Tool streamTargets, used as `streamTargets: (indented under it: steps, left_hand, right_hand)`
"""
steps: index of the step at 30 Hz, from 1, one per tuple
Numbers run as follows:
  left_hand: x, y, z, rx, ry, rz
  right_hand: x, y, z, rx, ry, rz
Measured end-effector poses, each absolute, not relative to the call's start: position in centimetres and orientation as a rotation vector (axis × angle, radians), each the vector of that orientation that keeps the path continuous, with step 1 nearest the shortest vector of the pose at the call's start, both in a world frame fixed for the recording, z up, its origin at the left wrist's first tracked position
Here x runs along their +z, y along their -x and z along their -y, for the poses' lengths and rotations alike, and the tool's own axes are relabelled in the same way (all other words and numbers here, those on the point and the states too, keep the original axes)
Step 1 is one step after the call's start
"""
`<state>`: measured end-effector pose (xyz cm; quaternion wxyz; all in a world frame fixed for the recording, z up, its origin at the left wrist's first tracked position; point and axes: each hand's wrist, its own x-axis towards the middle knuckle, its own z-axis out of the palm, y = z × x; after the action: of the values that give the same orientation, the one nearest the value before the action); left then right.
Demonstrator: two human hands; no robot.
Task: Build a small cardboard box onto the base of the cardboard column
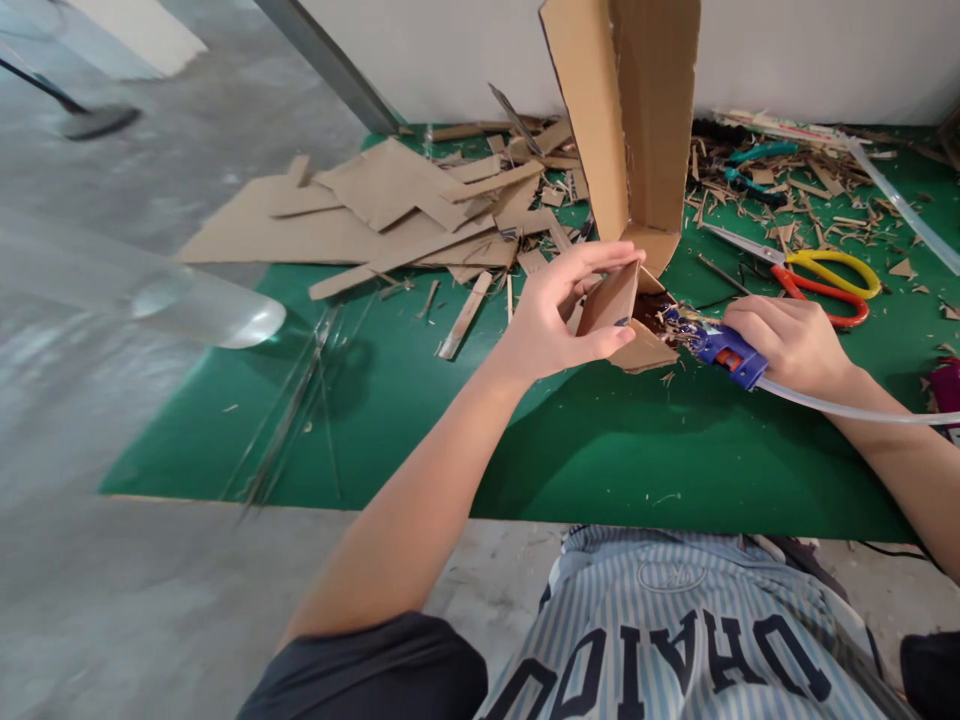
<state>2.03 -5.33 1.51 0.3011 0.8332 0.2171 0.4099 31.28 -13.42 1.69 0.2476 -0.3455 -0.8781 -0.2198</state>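
My left hand (559, 310) grips the near end of a folded cardboard structure (611, 300), thumb on one side and fingers over the top. Behind the hand, a tall folded cardboard piece (652, 110) stands upright; I cannot tell if the two are joined. Wrapped round a blue hot glue gun (731, 352), my right hand (787, 340) points its nozzle at the opening of the cardboard. Stringy residue clings around the nozzle. A long translucent glue stick (847, 405) sticks out of the gun's back end and passes over my right forearm.
Scissors with red and yellow handles (832, 275) lie beyond my right hand. Teal-handled pliers (757, 165) rest among cardboard scraps. Flat cardboard sheets (382, 190) are piled at the back left. Clear thin strands (292, 410) hang near the green table's (405, 420) left edge.
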Motion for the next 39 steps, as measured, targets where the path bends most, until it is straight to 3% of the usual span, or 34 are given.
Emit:
streamTargets:
  steps: [13, 24, 39]
  left_hand:
    - [1.47, -2.04, 5.27, 1.119, -2.193, -0.537]
    - [1.17, -2.15, 5.19, 1.128, -2.224, -0.472]
    - [1.12, -1.93, 4.91, 1.129, -2.144, -0.469]
  right_hand:
    - [1.88, -31.97, 13.36, -0.633, 0.88, 2.403]
    - [1.38, -31.01, 13.3, -0.457, 0.841, 2.362]
    - [1.45, -31.43, 13.3, -0.547, 0.923, 2.341]
